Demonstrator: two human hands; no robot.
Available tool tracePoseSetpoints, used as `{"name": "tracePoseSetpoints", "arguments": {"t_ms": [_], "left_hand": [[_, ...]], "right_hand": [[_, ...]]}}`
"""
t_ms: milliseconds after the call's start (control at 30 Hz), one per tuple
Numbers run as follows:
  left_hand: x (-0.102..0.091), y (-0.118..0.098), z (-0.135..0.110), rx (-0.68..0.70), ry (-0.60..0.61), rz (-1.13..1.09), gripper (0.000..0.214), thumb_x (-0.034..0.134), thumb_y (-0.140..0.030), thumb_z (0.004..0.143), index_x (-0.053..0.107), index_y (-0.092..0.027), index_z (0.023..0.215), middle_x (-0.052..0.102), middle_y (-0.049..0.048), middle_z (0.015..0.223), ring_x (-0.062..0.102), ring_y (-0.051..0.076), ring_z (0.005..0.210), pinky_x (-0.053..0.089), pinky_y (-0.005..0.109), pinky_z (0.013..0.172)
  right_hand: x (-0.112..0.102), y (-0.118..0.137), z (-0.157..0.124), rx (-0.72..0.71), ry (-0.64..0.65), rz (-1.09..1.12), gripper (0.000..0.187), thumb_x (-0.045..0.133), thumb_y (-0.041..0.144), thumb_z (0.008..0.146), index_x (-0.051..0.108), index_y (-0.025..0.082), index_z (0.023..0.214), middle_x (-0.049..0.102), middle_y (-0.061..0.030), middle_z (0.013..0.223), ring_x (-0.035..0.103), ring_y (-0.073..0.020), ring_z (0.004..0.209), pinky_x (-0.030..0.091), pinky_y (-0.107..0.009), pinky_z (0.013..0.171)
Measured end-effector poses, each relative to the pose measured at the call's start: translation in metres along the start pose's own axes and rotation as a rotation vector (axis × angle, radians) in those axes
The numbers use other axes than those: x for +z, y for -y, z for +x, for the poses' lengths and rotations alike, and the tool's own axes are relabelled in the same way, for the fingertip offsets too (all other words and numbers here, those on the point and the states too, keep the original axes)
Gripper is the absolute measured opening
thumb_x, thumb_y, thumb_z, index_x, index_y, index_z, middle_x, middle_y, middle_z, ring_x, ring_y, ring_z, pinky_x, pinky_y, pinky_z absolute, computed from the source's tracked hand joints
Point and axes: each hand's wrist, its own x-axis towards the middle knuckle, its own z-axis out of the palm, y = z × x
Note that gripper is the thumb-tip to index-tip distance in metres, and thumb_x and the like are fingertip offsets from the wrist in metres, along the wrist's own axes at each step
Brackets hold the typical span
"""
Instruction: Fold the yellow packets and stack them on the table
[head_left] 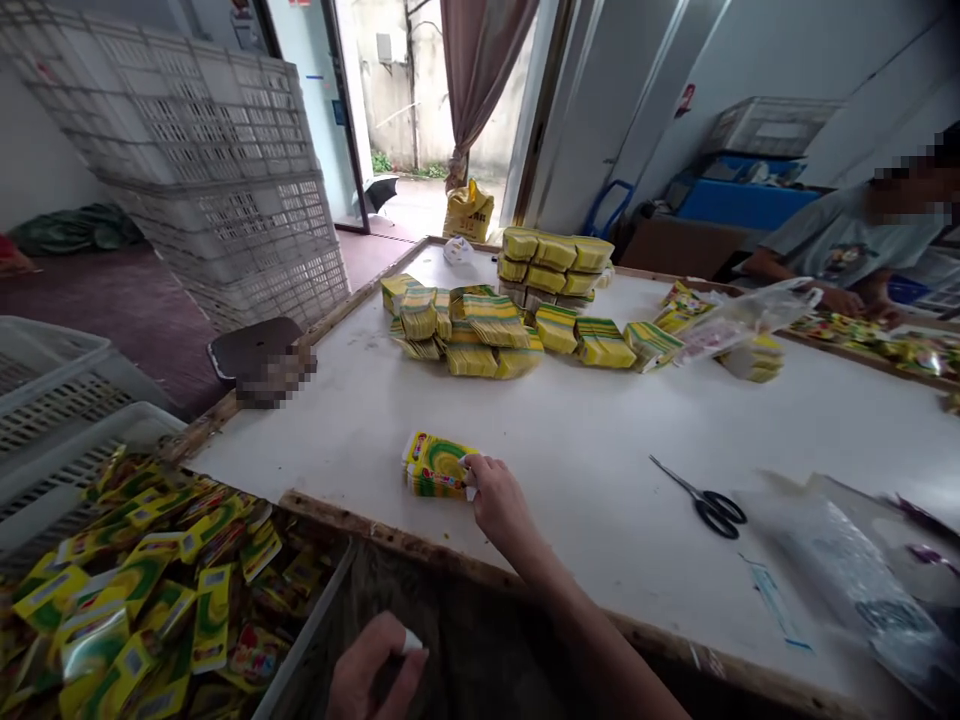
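On the white tabletop near the front edge lies a small stack of yellow-and-green printed cards [439, 465]. My right hand [499, 495] is closed at the stack's right end, its fingers pinching that edge; whether it grips one card or several is hidden. A white covering shows on a fingertip. My left hand [375, 665] is below the table's front edge, beside the crate. A white cover is on one finger, thumb and finger are apart, and nothing shows between them. The white crate [311, 625] at lower left holds many yellow-and-green packets [135, 590].
Bundled card stacks [487, 335] stand across the table's far part, with a taller pile [555, 265] behind. Black-handled scissors [712, 508] and clear plastic wrap [847, 580] lie to the right. A person [855, 250] works at the far right. Tall crates [225, 170] stand left.
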Motion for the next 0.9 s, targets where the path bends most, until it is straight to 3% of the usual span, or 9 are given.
{"name": "tracePoseSetpoints", "arguments": {"t_ms": [200,300,433,533,633,700,800,900], "left_hand": [[0.001,-0.012,0.021,-0.111,0.004,-0.115,0.020,0.057,-0.028,0.088,0.057,-0.020,0.070,0.050,-0.0035,0.062,0.049,0.011,0.056,0.041,0.019,0.055],[0.011,-0.019,0.016,-0.171,0.022,-0.173,0.022,0.056,-0.031,0.088,0.057,-0.019,0.070,0.050,-0.0026,0.063,0.048,0.011,0.059,0.041,0.020,0.058],[0.026,-0.029,0.000,-0.369,-0.013,-0.330,0.031,0.059,-0.042,0.087,0.058,-0.018,0.068,0.046,-0.0023,0.061,0.043,0.011,0.058,0.038,0.021,0.056],[0.032,-0.033,-0.004,-0.477,-0.054,-0.546,0.035,0.064,-0.052,0.081,0.065,-0.017,0.084,0.053,-0.0002,0.067,0.046,0.011,0.060,0.039,0.021,0.056],[0.033,-0.039,0.010,-0.431,-0.176,-0.777,0.069,0.065,-0.073,0.066,0.063,-0.020,0.112,0.065,0.0082,0.094,0.061,0.021,0.081,0.050,0.029,0.067],[0.033,-0.046,0.028,-0.348,-0.219,-0.863,0.083,0.061,-0.081,0.060,0.060,-0.021,0.118,0.065,0.0124,0.108,0.062,0.030,0.099,0.052,0.039,0.081],[0.037,-0.060,0.053,-0.331,-0.218,-0.944,0.080,0.053,-0.085,0.063,0.065,-0.020,0.109,0.068,0.0141,0.101,0.062,0.034,0.101,0.052,0.043,0.085],[0.043,-0.072,0.067,-0.412,-0.313,-1.008,0.074,0.053,-0.084,0.064,0.066,-0.018,0.095,0.068,0.0114,0.086,0.066,0.030,0.086,0.055,0.040,0.075]], "right_hand": [[0.002,-0.002,-0.002,0.001,-0.016,-0.028,0.049,0.043,-0.008,0.068,0.054,0.017,0.109,0.060,-0.0111,0.102,0.053,-0.0246,0.094,0.043,-0.035,0.083],[0.004,-0.002,0.000,-0.007,-0.042,0.011,0.047,0.042,-0.008,0.067,0.054,0.018,0.104,0.058,-0.0103,0.099,0.052,-0.0244,0.092,0.043,-0.036,0.082],[0.001,0.000,-0.001,0.002,-0.099,0.150,0.049,0.042,-0.006,0.064,0.047,0.019,0.106,0.054,-0.0056,0.093,0.053,-0.0209,0.084,0.045,-0.035,0.077],[-0.010,0.007,-0.011,-0.013,-0.109,0.299,0.043,0.045,0.001,0.070,0.041,0.020,0.109,0.052,-0.0002,0.084,0.054,-0.0160,0.071,0.047,-0.029,0.067],[-0.019,0.020,-0.036,-0.044,-0.021,0.602,0.042,0.052,0.012,0.076,0.039,0.021,0.114,0.054,0.0002,0.086,0.058,-0.0140,0.068,0.050,-0.026,0.063],[-0.019,0.030,-0.057,-0.041,0.078,0.839,0.042,0.054,0.012,0.075,0.041,0.022,0.113,0.056,-0.0005,0.090,0.059,-0.0137,0.070,0.050,-0.025,0.063],[-0.010,0.042,-0.083,-0.012,0.151,1.021,0.038,0.056,0.009,0.073,0.046,0.023,0.107,0.055,0.0003,0.088,0.056,-0.0128,0.069,0.047,-0.023,0.061],[-0.001,0.049,-0.100,0.026,0.094,1.099,0.026,0.059,0.012,0.073,0.050,0.022,0.096,0.053,0.0017,0.083,0.051,-0.0127,0.068,0.044,-0.023,0.061]]}}
